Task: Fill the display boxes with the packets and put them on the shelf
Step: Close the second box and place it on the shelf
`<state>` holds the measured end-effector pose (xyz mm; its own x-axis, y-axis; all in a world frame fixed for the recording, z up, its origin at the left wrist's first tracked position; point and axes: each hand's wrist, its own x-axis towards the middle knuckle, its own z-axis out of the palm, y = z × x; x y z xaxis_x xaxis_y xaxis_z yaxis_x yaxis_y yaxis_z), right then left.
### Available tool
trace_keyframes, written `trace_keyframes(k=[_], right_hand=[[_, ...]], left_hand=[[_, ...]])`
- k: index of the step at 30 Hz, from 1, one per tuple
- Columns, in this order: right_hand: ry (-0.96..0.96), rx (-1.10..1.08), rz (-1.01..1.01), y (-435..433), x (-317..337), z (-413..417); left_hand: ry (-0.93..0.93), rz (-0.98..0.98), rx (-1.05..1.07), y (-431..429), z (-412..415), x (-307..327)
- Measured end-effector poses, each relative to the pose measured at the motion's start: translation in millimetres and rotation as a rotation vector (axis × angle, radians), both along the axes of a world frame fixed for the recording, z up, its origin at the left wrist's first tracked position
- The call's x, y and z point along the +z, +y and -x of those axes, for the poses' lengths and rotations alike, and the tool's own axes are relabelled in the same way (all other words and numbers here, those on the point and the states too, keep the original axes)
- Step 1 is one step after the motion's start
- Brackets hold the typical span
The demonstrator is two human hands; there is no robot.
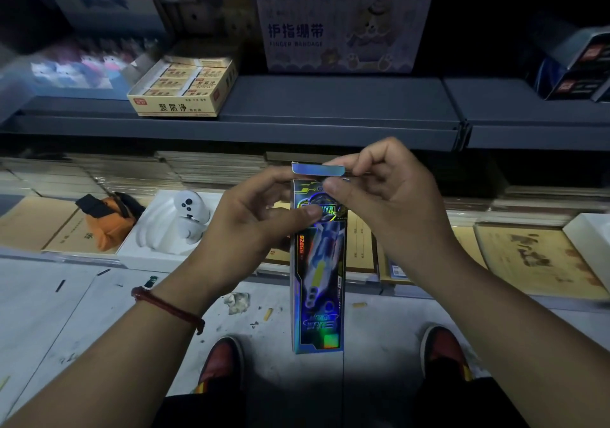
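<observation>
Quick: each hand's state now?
Left hand: grips the shiny box near its top.
Right hand: pinches the box's top flap.

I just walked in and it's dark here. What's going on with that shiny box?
A person stands at shop shelves holding a tall shiny rainbow-foil cardboard box upright. The left hand grips its upper part; the right hand pinches its blue top flap, which is open. The box is not yet on the dark grey shelf, where a yellow cardboard tray of small packets sits.
</observation>
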<state>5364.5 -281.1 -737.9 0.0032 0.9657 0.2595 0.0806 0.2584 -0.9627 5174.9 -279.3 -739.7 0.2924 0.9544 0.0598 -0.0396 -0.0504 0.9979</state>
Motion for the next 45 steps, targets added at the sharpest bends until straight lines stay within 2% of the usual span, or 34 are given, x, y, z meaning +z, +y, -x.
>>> trace_keyframes(k=[12,19,32,39,45], right_hand=[[0.075,-0.026,0.136,2,3,-6],[0.011,-0.014,0.120,3,6,-8],[0.003,0.180,0.108,4,5,-16],[-0.180,0.192,0.036,5,3,-14],[-0.182,0.197,0.053,4,0,-13]], left_hand=[[-0.004,0.002,-0.009,-1,-1,6],[0.022,-0.008,-0.036,-2,0,2],[0.026,-0.021,-0.021,2,7,4],[0.051,-0.017,-0.019,1,7,3],[0.070,-0.031,-0.002,2,6,5]])
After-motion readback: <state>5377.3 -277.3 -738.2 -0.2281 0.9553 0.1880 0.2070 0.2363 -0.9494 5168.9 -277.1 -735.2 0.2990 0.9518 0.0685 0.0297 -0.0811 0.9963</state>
